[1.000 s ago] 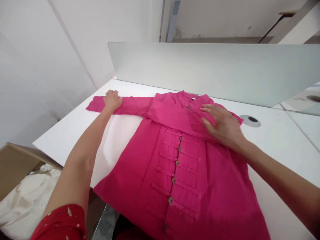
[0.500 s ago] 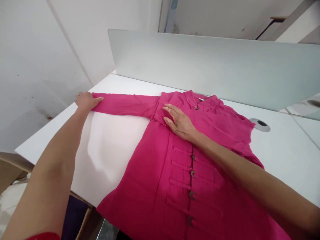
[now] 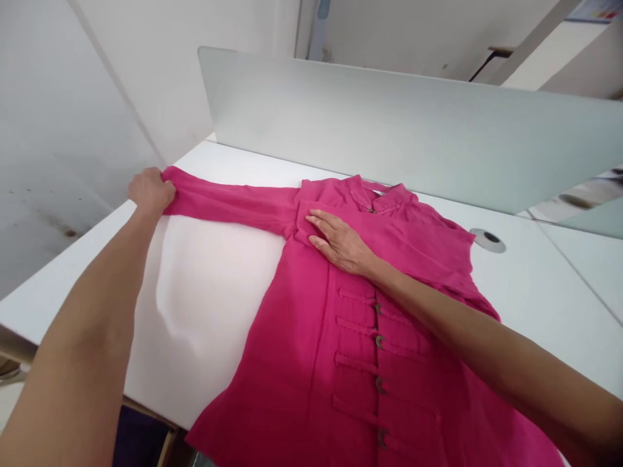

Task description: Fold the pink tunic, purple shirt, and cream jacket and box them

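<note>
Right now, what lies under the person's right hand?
The right hand rests on the pink button-front jacket near its collar; the cloth beneath the palm is hidden.

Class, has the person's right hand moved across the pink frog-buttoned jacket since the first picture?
Yes: the right hand has moved left, farther from the desk's cable grommet.

**A pale, evenly lit corner**

A white wall marked with dark scuffs meets a white desk. A tall frosted-glass divider stands along the desk's far edge, near a round cable grommet set into the top. Beyond it rise a paler wall and a slanted beam.
</note>
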Available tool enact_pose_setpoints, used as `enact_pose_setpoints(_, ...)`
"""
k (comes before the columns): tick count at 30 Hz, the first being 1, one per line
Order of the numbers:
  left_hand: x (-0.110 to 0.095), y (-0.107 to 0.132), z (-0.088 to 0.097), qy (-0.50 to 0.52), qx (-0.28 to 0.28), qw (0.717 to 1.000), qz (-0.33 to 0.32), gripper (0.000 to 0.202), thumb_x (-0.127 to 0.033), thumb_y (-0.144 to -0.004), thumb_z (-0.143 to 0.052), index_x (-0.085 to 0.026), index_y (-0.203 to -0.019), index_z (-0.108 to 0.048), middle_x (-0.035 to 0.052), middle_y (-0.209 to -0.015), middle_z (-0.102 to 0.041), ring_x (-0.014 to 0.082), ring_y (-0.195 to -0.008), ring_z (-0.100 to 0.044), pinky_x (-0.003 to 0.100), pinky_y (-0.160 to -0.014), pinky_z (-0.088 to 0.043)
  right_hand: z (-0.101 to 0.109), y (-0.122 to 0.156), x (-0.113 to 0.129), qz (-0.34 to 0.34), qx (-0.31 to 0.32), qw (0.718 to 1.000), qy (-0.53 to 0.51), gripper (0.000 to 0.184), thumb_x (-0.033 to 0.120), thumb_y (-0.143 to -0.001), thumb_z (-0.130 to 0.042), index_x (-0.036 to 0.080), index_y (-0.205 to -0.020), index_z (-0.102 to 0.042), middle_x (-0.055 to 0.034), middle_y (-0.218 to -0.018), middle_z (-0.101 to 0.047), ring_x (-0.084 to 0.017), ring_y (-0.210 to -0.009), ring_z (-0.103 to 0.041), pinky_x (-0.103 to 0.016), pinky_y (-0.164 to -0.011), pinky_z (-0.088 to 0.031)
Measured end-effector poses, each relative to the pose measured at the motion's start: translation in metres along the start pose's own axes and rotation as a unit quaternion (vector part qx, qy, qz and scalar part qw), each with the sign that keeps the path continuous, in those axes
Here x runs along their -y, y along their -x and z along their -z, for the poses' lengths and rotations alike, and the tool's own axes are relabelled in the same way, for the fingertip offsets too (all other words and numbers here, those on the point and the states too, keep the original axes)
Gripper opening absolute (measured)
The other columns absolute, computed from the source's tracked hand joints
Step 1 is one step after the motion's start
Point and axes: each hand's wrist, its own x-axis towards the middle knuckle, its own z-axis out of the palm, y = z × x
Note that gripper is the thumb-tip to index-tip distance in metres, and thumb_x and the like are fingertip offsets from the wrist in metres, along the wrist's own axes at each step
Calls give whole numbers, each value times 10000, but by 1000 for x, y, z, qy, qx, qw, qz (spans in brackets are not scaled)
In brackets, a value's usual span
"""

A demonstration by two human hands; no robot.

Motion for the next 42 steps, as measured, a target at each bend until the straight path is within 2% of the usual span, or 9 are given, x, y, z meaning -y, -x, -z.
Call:
enact_pose_setpoints(7, -4, 5, -14, -6, 15, 1000, -12, 274, -316, -817, -743, -197, -764, -503, 99, -1010, -656, 367, -1253, -522, 587, -1135, -389, -2, -3, -1, -25, 35, 999, 33, 707, 606, -1072, -324, 153, -1583, -504, -161, -1655, -437, -326, -1567, -371, -559, -1306, -310)
enact_pose_setpoints(10, 0, 7, -12, -19, 20, 999, -16, 204, -316, -833, -728, -159, -892, -611, 124, -1126, -680, 380, -1265, -532, 591, -1147, -379, -2, -2, 2, -41, 37, 998, 40, 742, 603, -1070, -339, 91, -1583, -496, -196, -1649, -433, -353, -1559, -376, -560, -1302, -312)
enact_pose_setpoints(13, 2, 11, -9, -38, 18, 999, -13, 315, -338, -869, -690, -112, -1087, -674, 146, -1231, -688, 370, -1257, -536, 579, -1149, -389, -3, -1, 4, -54, 14, 998, 34, 763, 617, -1070, -331, 63, -1561, -518, -211, -1629, -454, -370, -1534, -405, -579, -1291, -326)
enact_pose_setpoints(18, -9, 29, -3, -132, 23, 990, -36, 520, -333, -922, -611, -101, -1387, -601, 168, -1486, -566, 357, -1336, -497, 548, -1168, -376, -3, -3, 0, -58, -42, 997, -3, 608, 621, -1052, -364, 298, -1510, -599, -86, -1598, -527, -294, -1502, -469, -481, -1265, -394)
enact_pose_setpoints(22, -21, 51, 5, -122, -16, 984, -129, 610, -412, -979, -568, -120, -1511, -507, 146, -1570, -460, 356, -1434, -416, 564, -1250, -275, 19, 4, 0, -55, -84, 995, -10, 508, 516, -1058, -381, 319, -1453, -633, -66, -1539, -583, -276, -1467, -506, -496, -1240, -426)
enact_pose_setpoints(26, -40, 81, 6, -74, 24, 958, -276, 561, -488, -1011, -491, -151, -1447, -599, 92, -1519, -507, 380, -1428, -436, 574, -1247, -294, 53, 27, 1, -97, -92, 991, 21, 388, 392, -1032, -461, 313, -1316, -713, -78, -1371, -694, -304, -1360, -594, -531, -1193, -468)
enact_pose_setpoints(33, -86, 147, -28, -85, 83, 889, -443, 340, -315, -1003, -488, -216, -1256, -691, 131, -1367, -642, 300, -1275, -572, 490, -1104, -469, 94, 41, -32, -205, -77, 972, 85, 305, 270, -953, -565, 235, -1154, -791, -82, -1254, -749, -304, -1183, -687, -484, -1064, -547)
enact_pose_setpoints(38, -108, 162, -62, -50, 102, 895, -432, 277, -269, -995, -547, -186, -1201, -713, 149, -1329, -667, 313, -1248, -585, 481, -1056, -484, 104, 19, -65, -322, -60, 944, 45, 277, 211, -929, -589, 172, -1083, -817, -85, -1092, -790, -267, -1011, -722, -375, -936, -555)
enact_pose_setpoints(42, -113, 164, -77, -17, 98, 898, -429, 261, -284, -984, -566, -189, -1163, -731, 139, -1279, -695, 319, -1246, -603, 501, -1084, -469, 99, 6, -79, -351, -42, 934, 58, 246, 207, -913, -628, 153, -1058, -820, -88, -1087, -786, -256, -1014, -712, -338, -905, -539)
